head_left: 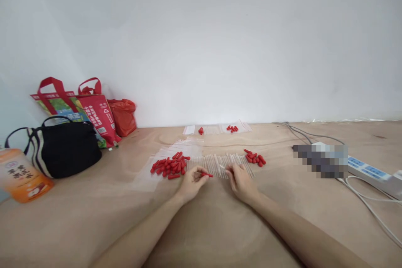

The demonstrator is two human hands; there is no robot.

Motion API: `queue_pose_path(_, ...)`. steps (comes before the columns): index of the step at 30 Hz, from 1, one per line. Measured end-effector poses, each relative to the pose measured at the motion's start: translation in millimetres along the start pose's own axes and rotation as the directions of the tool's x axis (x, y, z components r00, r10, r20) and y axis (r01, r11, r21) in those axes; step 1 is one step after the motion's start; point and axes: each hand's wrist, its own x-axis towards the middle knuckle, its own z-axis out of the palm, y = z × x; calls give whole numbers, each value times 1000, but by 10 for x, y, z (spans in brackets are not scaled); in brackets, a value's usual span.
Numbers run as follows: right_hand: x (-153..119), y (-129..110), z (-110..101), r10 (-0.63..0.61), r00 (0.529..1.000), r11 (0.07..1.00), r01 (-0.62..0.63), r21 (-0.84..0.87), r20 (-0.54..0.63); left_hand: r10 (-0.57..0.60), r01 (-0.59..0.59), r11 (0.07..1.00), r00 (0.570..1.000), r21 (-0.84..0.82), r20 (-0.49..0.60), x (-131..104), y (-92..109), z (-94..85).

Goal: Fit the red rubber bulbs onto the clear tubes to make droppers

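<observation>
The left hand (192,183) is held above the near edge of the tube row, fingers curled; a red bulb (207,174) is pinched at the fingertips, its narrow end directed towards the right hand (241,180). By the right hand, thumb and fingers nearly together, a thin clear tube (222,167) appears to be gripped at a slant. The two hands are kept slightly apart, and no contact is seen between bulb and tube.

Beneath and beyond the hands, a row of clear tubes (208,161) is laid side by side on the wooden table (220,230). At the row's left end, a large pile of red bulbs (168,165) is heaped, partly on clear plastic bags (143,181); at its right end, a smaller red pile (255,158) is noted. Near the wall (220,50), more red bulbs and tubes are set out on a clear packet (190,130).

At far left, a black bag (70,148), red shopping bags (99,117) and an orange container (28,180) are placed. At right, a white power strip (372,171) is seen with cables (361,197); beside it, one item is obscured by pixelation.
</observation>
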Motion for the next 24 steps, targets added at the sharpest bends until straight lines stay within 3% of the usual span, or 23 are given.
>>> queue_pose_path(3, -121, 7, 70, -67, 998, 996, 67, 54, 7, -32, 33, 999, 999, -41, 23, -51, -30, 34)
queue_pose_path(9, -106, -9, 42, -16, 1000, 980, 14, 196, 7, -33, 32, 999, 999, 42, 17, -69, 2, 41)
queue_pose_path(24, -97, -54, -26, -77, 987, 982, 52, 182, 138, 38, -57, 987, 992, 154, 124, -34, -56, 10)
